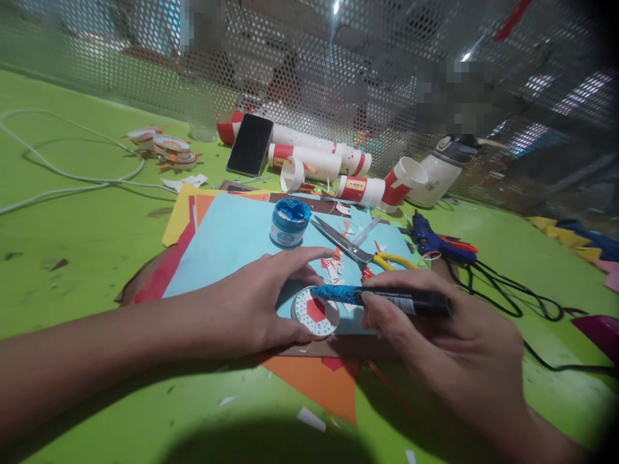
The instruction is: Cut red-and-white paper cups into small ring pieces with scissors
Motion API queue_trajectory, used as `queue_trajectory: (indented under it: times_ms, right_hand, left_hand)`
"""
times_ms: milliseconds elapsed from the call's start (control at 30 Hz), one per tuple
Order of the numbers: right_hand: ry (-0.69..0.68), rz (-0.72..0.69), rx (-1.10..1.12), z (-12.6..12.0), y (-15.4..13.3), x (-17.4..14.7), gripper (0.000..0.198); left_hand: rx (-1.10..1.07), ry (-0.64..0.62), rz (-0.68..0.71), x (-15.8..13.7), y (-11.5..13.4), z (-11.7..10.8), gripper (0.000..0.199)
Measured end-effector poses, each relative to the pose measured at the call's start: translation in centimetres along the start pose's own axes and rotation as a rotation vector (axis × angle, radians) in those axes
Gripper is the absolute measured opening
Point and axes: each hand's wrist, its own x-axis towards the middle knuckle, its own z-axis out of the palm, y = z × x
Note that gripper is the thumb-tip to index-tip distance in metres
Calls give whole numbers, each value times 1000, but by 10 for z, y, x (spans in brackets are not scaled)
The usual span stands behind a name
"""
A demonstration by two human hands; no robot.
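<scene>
My right hand (435, 328) grips a black marker pen (406, 301) whose front end is coated in blue paint. Its painted tip points left and meets the upper part of a round white paper disc (316, 316) with a red centre and blue dots. Around the disc's left side curves my left hand (261, 299), thumb at the near edge, some fingers at the far edge and the index finger stretched forward. The disc lies on light blue paper (227, 241). Just beyond stands an uncapped jar of blue paint (289, 223).
Yellow-handled scissors (353, 245) lie among paper scraps. A blue glue gun (438, 238) with a black cord is at the right. Behind are a phone (250, 145), red-and-white paper cups (360, 189) and a white kettle-like container (438, 174). Decorated discs (171, 148) and a white cable (62, 193) lie left.
</scene>
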Motion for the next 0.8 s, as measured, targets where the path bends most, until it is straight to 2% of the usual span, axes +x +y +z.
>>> queue_trajectory:
  times_ms: [100, 267, 467, 733, 800]
  right_hand:
    - [29, 17, 16, 1, 0, -1, 6]
    - [203, 121, 3, -2, -4, -3, 8]
    - [161, 160, 70, 1, -3, -3, 5]
    - [157, 162, 92, 4, -2, -3, 7]
    - [137, 127, 83, 4, -1, -3, 6]
  left_hand:
    - [14, 3, -11, 1, -1, 1, 80]
    - [64, 7, -44, 1, -1, 1, 86]
    - [75, 12, -40, 1, -1, 2, 87]
    - [90, 7, -36, 1, 0, 2, 87]
    - [89, 14, -32, 1, 0, 2, 87]
